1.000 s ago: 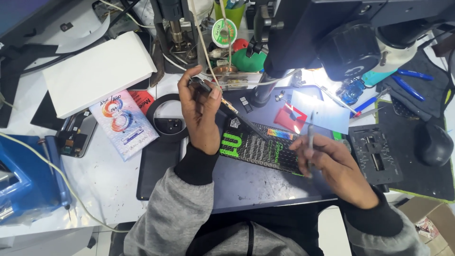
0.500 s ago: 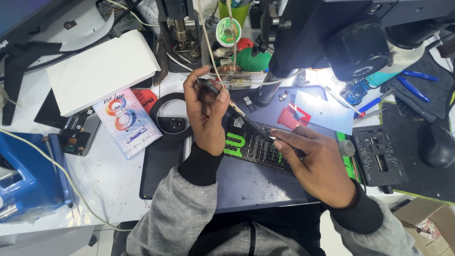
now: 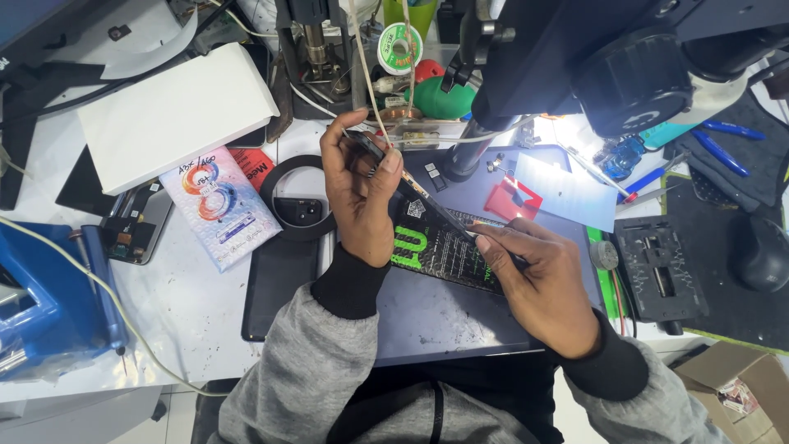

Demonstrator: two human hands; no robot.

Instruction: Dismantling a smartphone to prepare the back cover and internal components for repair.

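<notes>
Phone point(image 3: 367, 146) gripped upright in left hand point(image 3: 360, 197) above work mat's point(image 3: 444, 312) far edge, thin tweezers point(image 3: 436, 210) pinched in right hand point(image 3: 538, 279), tip against phone, beside white box point(image 3: 177, 115).

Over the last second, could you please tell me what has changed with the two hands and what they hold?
The right hand, which sat lower right on the mat with its thin tool upright, has come up and left; the tool now slants toward the small dark part in the left hand. Nothing was picked up or let go. The left hand stayed raised, still pinching the part; the mat and white box kept their places.
</notes>
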